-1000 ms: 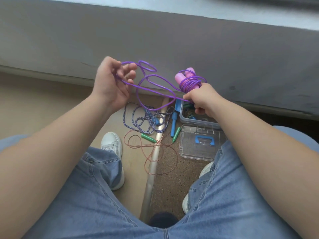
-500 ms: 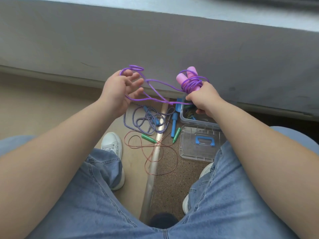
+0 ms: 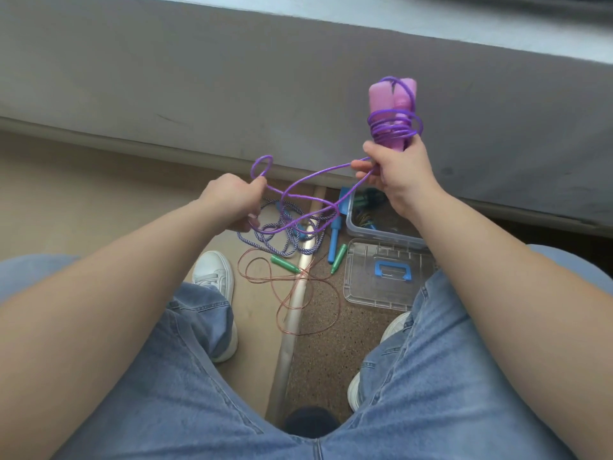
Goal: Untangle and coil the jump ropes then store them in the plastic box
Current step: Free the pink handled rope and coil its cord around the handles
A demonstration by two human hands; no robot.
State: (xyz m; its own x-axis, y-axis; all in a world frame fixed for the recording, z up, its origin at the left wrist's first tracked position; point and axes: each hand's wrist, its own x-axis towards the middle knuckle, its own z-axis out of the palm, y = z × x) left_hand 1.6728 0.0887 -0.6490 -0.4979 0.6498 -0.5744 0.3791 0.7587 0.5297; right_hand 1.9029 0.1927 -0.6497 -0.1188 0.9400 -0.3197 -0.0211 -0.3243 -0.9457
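Up at one o'clock, the fingers of my right hand [image 3: 399, 175] are curled round the lower ends of the two pink handles [image 3: 393, 109], which stand upright side by side with the purple rope [image 3: 394, 127] wound in several turns about their middle. My right forefinger and thumb also touch the loose run of that rope where it leaves the bundle. From there the free length sags toward nine o'clock in a few open loops, crossing itself once, and reaches my left hand [image 3: 234, 200], whose fingers are closed on it in a pinch; a small loop stands up just above my left knuckles. Beyond my hands, down on the floor, the plastic box [image 3: 378, 232] sits open at about twelve o'clock from my right knee, with some coiled rope already inside, though I cannot make out which kind. Its clear lid [image 3: 361, 283] with a blue carrying grip lies flat just at six o'clock of the box. At nine o'clock of the box lies a blue-and-white braided rope [image 3: 265, 237] in a loose tangle with a blue handle [image 3: 334, 242] beside it. Below that, a thin copper-coloured rope [image 3: 298, 293] with green handles [image 3: 285, 264] sprawls in wide loops across a metal floor strip [image 3: 292, 330]. My white shoe [image 3: 214, 270] rests at nine o'clock of the copper loops, and my jeans [image 3: 185, 393] fill the foreground.
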